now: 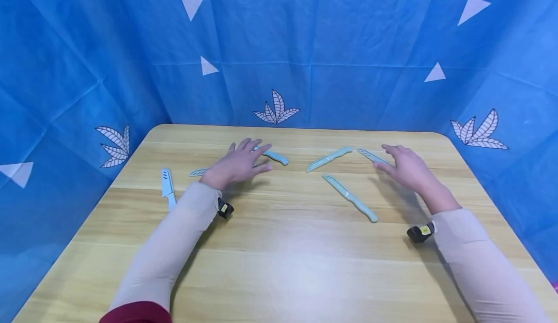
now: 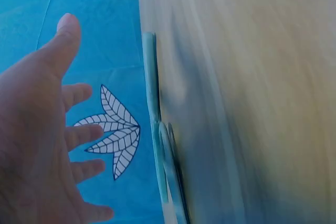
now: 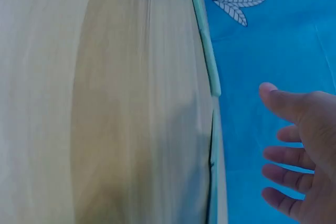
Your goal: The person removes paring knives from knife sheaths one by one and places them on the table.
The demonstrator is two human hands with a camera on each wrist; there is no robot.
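Knives (image 1: 351,201), slim with pale-green plastic handles, lay scattered on the smooth wooden table (image 1: 279,260). Left hand (image 1: 237,164) hovered open, half hiding one knife; right hand (image 1: 407,168) spread open beside another's blade.

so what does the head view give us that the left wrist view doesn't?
Head view only: the whole table, five knives spread across it, the right hand open above the far-right knife, and the leftmost knife lying apart by the left sleeve. Left wrist view only: a close, blurred edge-on look at the knife below the palm. Both: the left hand open with fingers spread, gripping nothing, plus the wood tabletop and blue leaf-print backdrop.
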